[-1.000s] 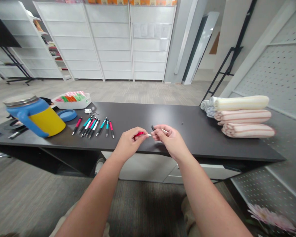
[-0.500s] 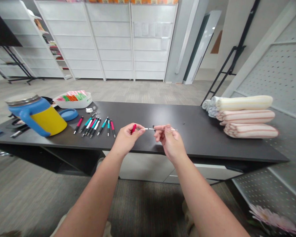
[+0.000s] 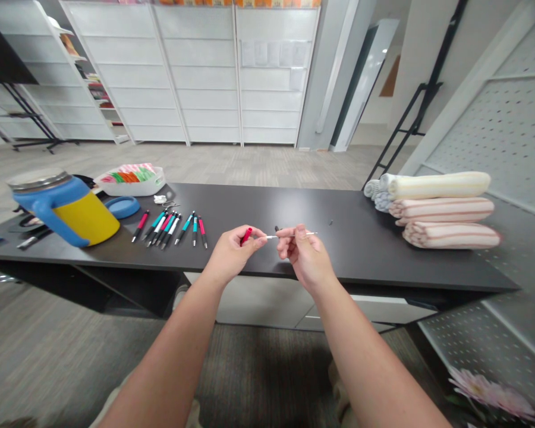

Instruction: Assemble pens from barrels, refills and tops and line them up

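Over the front of the dark desk, my left hand (image 3: 234,248) is closed on a red pen barrel (image 3: 246,236). A slim white piece (image 3: 271,237) sticks out from its fingertips towards the other hand. My right hand (image 3: 307,252) pinches a thin pen refill (image 3: 312,233) between thumb and fingers, its end showing past the thumb. A small black part (image 3: 276,228) shows by the right fingertips; how it is held is unclear. Refill and white piece lie nearly in line, and I cannot tell whether they touch. Several pens (image 3: 164,229) lie left of my hands.
A blue-and-yellow mug (image 3: 87,220), a blue lid (image 3: 122,206) and a white basket (image 3: 134,188) of colourful packets stand at the left of the desk (image 3: 365,255). Rolled towels (image 3: 448,209) are stacked at the right. A tiny dark piece (image 3: 331,222) lies beyond my right hand.
My left hand has moved slightly right, nearer to the right hand, and the gap between them has narrowed. The red barrel has shifted with it.
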`<state>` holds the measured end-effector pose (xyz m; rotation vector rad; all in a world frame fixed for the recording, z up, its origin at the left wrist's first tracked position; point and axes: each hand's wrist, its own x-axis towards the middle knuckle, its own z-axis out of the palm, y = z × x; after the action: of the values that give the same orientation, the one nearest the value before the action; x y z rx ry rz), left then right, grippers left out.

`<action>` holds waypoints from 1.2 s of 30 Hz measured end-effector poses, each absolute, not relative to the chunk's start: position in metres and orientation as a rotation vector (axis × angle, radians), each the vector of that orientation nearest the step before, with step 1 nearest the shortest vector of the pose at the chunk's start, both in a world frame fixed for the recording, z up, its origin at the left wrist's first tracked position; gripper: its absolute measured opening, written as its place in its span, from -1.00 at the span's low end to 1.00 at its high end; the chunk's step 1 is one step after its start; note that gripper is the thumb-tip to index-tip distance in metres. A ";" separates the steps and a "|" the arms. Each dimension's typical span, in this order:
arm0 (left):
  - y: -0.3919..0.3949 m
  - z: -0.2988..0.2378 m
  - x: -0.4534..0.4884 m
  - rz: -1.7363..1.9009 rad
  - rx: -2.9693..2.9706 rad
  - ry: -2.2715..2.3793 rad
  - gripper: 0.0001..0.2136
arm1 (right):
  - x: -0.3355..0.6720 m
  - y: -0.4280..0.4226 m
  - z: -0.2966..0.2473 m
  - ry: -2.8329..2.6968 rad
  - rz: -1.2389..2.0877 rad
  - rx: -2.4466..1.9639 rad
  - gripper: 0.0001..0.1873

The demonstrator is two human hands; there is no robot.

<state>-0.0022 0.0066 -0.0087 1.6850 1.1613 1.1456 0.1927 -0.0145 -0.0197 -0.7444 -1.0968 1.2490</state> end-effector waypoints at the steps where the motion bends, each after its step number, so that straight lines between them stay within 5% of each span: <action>1: 0.006 -0.009 -0.002 1.146 1.691 1.166 -0.70 | 0.193 -0.014 -0.020 -1.100 1.247 -0.753 -0.40; 30: -0.002 -0.008 0.012 0.846 2.415 1.186 -0.77 | 0.188 -0.014 -0.018 -1.461 0.829 -1.141 -0.64; 36: 0.002 -0.007 0.005 0.982 2.184 1.175 -0.73 | 0.183 -0.012 -0.018 -1.315 1.085 -0.977 -0.39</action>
<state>0.0051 0.0021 -0.0071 2.1836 1.1754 0.9817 0.1834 -0.0116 -0.0177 -0.9769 -1.3145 1.0849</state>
